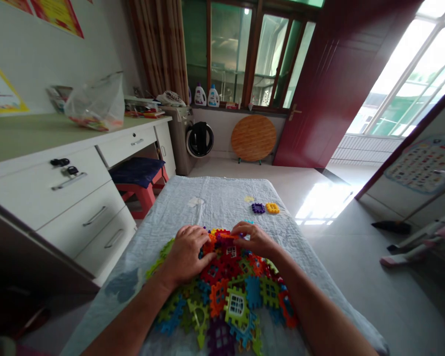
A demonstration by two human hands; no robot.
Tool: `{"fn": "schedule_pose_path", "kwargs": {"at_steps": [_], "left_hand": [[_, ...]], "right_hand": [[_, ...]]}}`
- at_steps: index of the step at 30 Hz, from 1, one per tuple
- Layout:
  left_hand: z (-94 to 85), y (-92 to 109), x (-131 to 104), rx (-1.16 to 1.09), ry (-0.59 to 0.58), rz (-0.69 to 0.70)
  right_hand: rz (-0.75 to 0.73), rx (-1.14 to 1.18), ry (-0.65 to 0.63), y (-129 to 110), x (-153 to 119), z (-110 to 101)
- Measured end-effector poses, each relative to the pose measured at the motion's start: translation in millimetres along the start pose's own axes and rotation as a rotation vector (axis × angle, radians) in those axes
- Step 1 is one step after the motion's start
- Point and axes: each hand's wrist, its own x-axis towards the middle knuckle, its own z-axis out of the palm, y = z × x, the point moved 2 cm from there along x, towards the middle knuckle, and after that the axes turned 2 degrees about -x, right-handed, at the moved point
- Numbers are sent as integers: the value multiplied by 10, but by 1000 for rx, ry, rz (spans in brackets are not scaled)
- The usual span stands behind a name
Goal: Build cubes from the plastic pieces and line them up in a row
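A heap of colourful plastic interlocking pieces (pixel 218 296) lies on the cloth-covered table (pixel 222 190). My left hand (pixel 187 254) rests on the heap's left part, fingers curved over orange and red pieces. From the right, my right hand (pixel 254 238) reaches to the heap's top, its fingers bent at an orange-red piece (pixel 226 236). Whether either hand grips a piece is hard to tell. Beyond the right hand lie a purple square piece (pixel 258 208) and a yellow square piece (pixel 272 208), side by side.
On the left stands a white desk (pixel 40 136) with a plastic bag (pixel 98 106) on it. A blue-topped stool (pixel 138 172) is tucked beside the desk. Behind are a washing machine (pixel 180 141), a round wooden board (pixel 254 138) and a red door (pixel 326 84).
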Motion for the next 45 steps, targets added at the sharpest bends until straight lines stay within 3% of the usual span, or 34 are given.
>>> {"fn": "schedule_pose_path", "kwargs": {"at_steps": [4,8,11,16,21,25,28,33,40,45], "left_hand": [[11,4,34,-32,4,-22],[-68,-48,37,-210,128,-66],[-148,-72,51,-406,197,-190],[-165,-67,144,-845,127,-433],[-73,-76,278,-973,95,-545],[-1,-62,370,-915,62,-551],[28,-24,424,-869,37,-531],[50,93,455,-911,-56,-500],[43,273,412,-1234,-194,-569],[97,265,407,-1115,-222,-452]], "right_hand": [[26,74,-69,-2,-12,-11],[157,157,22,111,-12,37],[244,246,116,222,-18,90],[253,153,219,279,-25,109],[227,282,251,239,-10,88],[139,546,248,118,15,35],[95,575,221,20,24,4],[63,357,286,-60,22,-25],[40,131,297,-174,35,-12],[19,61,287,-215,38,33]]}}
